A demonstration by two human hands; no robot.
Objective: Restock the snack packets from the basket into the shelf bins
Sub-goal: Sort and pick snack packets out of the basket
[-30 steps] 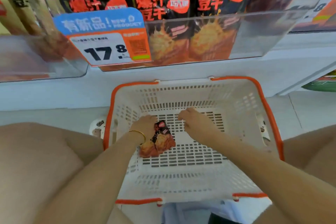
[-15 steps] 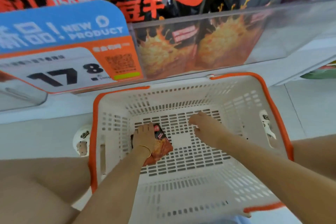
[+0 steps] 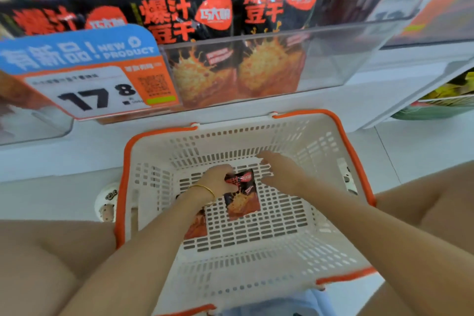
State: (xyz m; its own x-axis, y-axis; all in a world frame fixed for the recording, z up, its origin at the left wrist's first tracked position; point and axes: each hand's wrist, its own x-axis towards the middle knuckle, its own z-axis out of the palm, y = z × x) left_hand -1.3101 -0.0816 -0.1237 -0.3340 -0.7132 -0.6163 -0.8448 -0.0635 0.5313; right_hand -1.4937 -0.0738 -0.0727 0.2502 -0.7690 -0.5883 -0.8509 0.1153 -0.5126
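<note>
- A blue-and-orange price sign (image 3: 84,69) reading "NEW PRODUCT" and "17.8", with a QR code, hangs at the front edge of the white shelf ledge (image 3: 364,100), left of centre.
- A second orange tag (image 3: 420,7), too blurred to read, sits toward the ledge's upper right.
- Yellow and green goods (image 3: 443,100) show beneath the ledge's right end.
- Pale floor tiles (image 3: 410,151) stretch below; a white cartoon-printed shoe (image 3: 106,202) rests on them, left.
- Light blue cloth (image 3: 277,305) shows at the bottom edge.
</note>
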